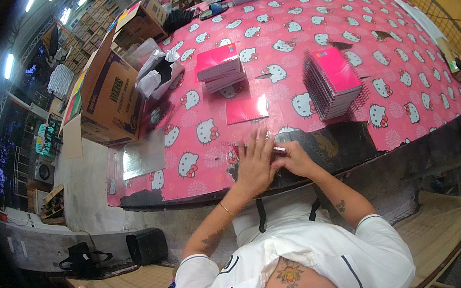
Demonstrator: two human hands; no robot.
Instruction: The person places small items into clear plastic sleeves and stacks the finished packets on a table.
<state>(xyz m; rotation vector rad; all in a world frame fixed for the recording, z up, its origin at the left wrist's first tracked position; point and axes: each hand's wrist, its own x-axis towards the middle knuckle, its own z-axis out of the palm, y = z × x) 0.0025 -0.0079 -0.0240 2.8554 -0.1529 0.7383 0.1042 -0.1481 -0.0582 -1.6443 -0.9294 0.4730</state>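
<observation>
At the near edge of the table, my left hand (256, 164) lies with its fingers stretched out over a mostly covered pinkish item, perhaps a notebook, though I cannot tell for sure. Close beside it, my right hand (294, 161) is closed, and a small dark red and shiny piece (280, 150) shows at its fingertips. What that piece belongs to is hidden. Just beyond the hands a pink notebook (246, 110) lies flat. Farther back sits a pile of pink notebooks (218, 67). To the right stands a taller stack of pink spiral notebooks (334, 81).
A pink patterned cloth (280, 28) covers the table, with a torn black patch (341, 145) at the near edge. On the left are an open cardboard box (109, 103), crumpled white wrapping (160, 73) and a clear sheet (143, 159). A black bag (147, 245) rests below left.
</observation>
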